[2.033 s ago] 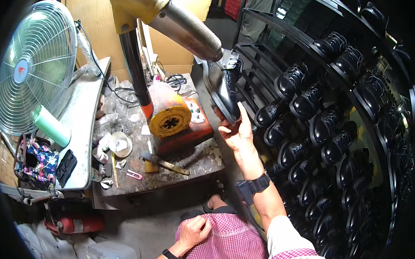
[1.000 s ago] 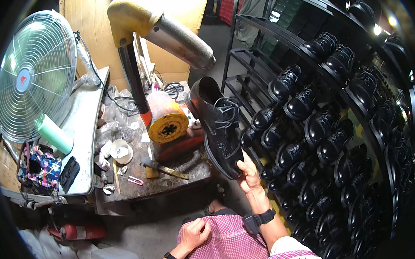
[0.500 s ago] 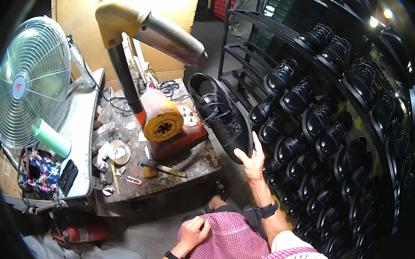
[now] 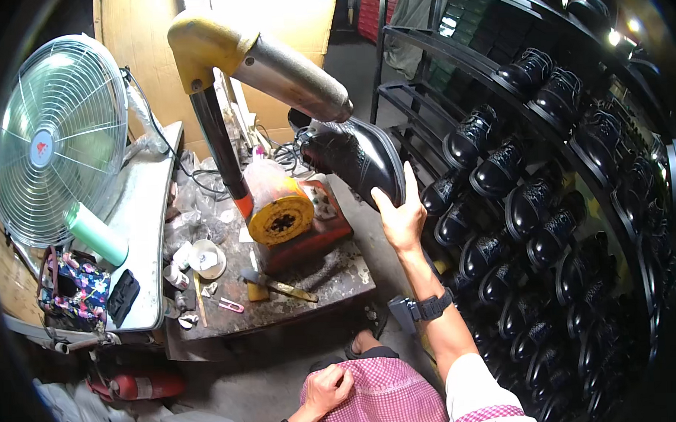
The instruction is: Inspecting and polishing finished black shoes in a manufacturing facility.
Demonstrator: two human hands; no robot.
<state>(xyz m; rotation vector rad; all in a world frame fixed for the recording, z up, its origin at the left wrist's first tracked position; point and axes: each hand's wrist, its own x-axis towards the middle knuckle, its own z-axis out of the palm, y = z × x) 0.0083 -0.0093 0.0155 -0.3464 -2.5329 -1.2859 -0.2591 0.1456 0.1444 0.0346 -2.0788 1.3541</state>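
My right hand point(image 4: 404, 217) is closed on the toe end of a black lace-up leather shoe point(image 4: 367, 154), thumb on the near side and fingers along the sole edge. The shoe is tilted, its glossy upper close under the metal nozzle point(image 4: 296, 72) of a hot-air blower. Whether shoe and nozzle touch, I cannot tell. The blower's yellow elbow point(image 4: 206, 46) joins a dark upright pipe above an orange machine body point(image 4: 302, 253). My left hand point(image 4: 328, 390) rests curled on the pink checked apron point(image 4: 400, 393) in my lap, with nothing visible in it.
A rack point(image 4: 451, 47) of black shoes fills the right side. On the worn bench point(image 4: 340, 281) lie a hammer point(image 4: 285, 287), a pink clip point(image 4: 231, 305) and a white cup point(image 4: 207, 259). At left are a fan point(image 4: 53, 146), a green bottle point(image 4: 97, 236) and a red fire extinguisher point(image 4: 147, 385).
My right hand has raised the shoe and turned it, bringing its upper under the blower nozzle. My left hand stays in my lap. The whole view has shifted slightly.
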